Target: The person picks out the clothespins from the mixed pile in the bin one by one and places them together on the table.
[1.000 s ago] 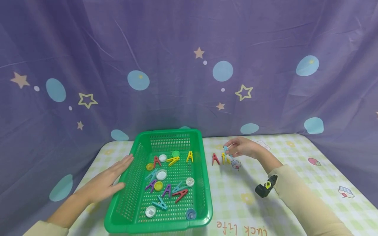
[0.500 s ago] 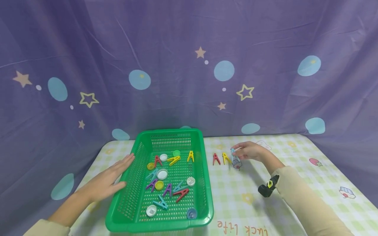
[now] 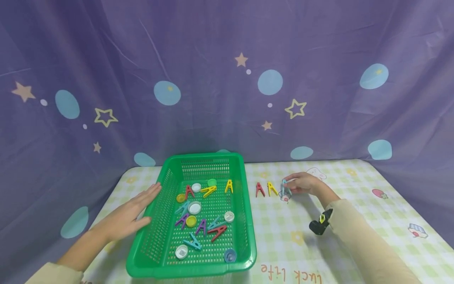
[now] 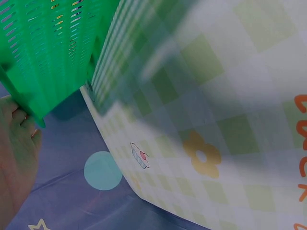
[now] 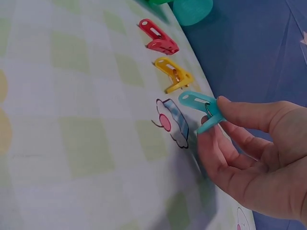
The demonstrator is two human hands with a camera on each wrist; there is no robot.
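Between thumb and fingers my right hand (image 3: 302, 184) pinches a light blue clothespin (image 5: 204, 105) at the tablecloth, right of the basket. Beside it lie a yellow clothespin (image 5: 173, 75) and a red clothespin (image 5: 159, 37), forming a row. My left hand (image 3: 129, 215) rests with straight fingers on the left rim of the green basket (image 3: 249, 221). Inside the basket are several clothespins, such as a purple clothespin (image 3: 201, 227) and a red clothespin (image 3: 217, 233), mixed with several bottle caps, among them a white cap (image 3: 194, 207) and a blue cap (image 3: 230, 255).
A checked tablecloth (image 3: 276, 240) with printed pictures covers the table. Behind it hangs a purple curtain (image 3: 213, 118) with stars and dots. A black strap (image 3: 320, 221) hangs from the right wrist.
My right hand has moved right and down with the light blue clothespin, from above the yellow clothespin to a spot right of it. The left hand stays at the basket rim.
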